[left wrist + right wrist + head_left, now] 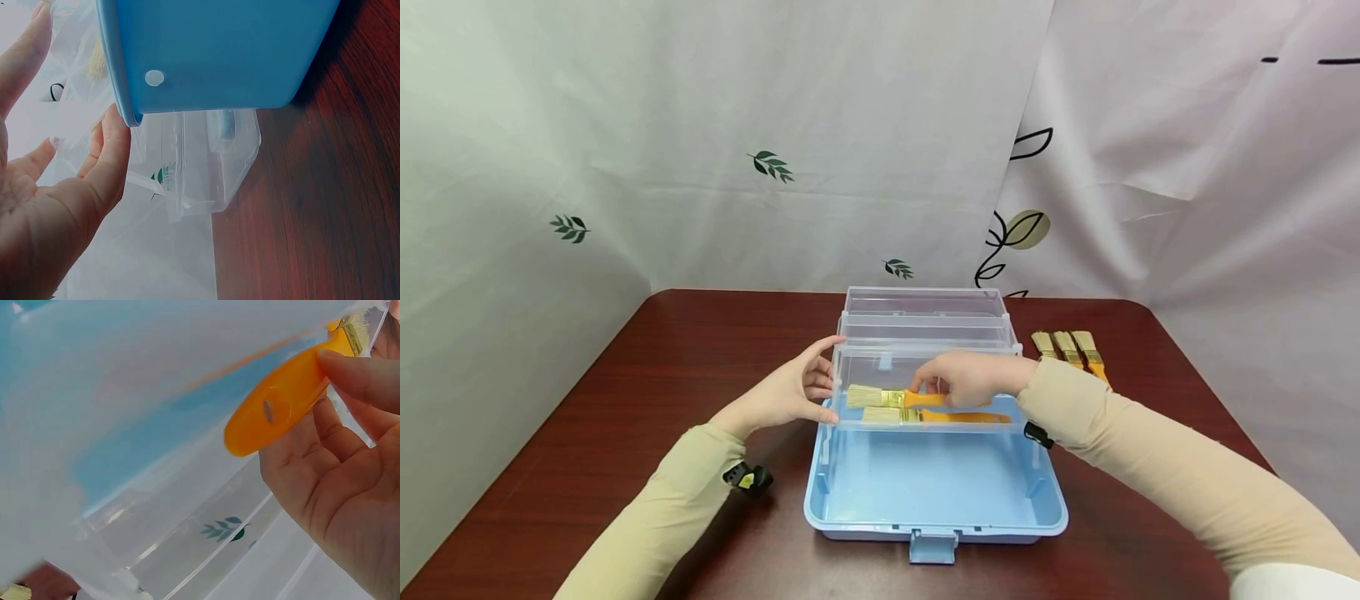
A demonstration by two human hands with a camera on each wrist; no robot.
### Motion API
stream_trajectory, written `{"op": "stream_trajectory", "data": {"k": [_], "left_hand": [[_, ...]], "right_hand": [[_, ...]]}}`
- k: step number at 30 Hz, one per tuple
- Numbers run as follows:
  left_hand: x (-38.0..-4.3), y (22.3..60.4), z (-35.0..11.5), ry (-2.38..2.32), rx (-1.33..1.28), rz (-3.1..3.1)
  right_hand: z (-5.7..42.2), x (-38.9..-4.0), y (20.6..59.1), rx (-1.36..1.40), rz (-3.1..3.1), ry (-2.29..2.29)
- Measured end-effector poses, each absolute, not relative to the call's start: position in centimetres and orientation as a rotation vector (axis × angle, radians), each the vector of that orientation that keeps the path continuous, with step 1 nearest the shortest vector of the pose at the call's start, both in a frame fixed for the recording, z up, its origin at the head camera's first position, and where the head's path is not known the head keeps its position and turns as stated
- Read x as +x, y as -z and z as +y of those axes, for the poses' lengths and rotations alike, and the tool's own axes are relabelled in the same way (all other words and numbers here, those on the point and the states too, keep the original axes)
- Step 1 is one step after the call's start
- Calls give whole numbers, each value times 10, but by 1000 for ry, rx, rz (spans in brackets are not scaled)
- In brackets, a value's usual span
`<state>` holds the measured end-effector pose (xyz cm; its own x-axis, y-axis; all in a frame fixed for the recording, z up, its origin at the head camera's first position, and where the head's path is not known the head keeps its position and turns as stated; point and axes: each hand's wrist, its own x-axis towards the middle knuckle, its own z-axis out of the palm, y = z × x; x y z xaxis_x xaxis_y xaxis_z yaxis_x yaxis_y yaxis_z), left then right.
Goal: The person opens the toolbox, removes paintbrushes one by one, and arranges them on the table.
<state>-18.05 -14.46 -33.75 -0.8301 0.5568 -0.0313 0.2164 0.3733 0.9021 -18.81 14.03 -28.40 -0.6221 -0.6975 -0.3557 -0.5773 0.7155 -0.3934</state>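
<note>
A light-blue toolbox [932, 479] stands on the table with its clear tiered trays raised. My right hand [966, 379] pinches a paintbrush [868, 397] by its orange handle, over the front clear tray [865, 362]; the handle [275, 403] shows between thumb and fingers in the right wrist view. A second paintbrush [883, 415] lies along the tray's front side, bristles to the left. My left hand [790, 387] holds that tray's left end, thumb at the front corner and index finger at the back.
Several more paintbrushes [1088, 348] lie on the table at right, partly behind the right forearm. Behind the front tray rise further clear tray sections [928, 302]. The toolbox's latch [933, 547] hangs at the front. A white curtain [700, 125] stands behind the dark red table [715, 333].
</note>
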Motion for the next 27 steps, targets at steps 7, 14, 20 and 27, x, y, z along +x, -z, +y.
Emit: {"op": "stream_trajectory", "data": {"k": [7, 14, 20, 27], "left_hand": [[-180, 338, -145, -1438, 678, 2314], [-181, 338, -145, -1432, 668, 2318], [-181, 339, -145, -1431, 669, 2317], [-181, 339, -145, -1434, 671, 2318]], "right_hand": [[137, -191, 281, -921, 2402, 332], [139, -196, 283, -834, 2371, 404], [143, -199, 286, -731, 2313, 538], [144, -202, 286, -600, 2185, 729]]}}
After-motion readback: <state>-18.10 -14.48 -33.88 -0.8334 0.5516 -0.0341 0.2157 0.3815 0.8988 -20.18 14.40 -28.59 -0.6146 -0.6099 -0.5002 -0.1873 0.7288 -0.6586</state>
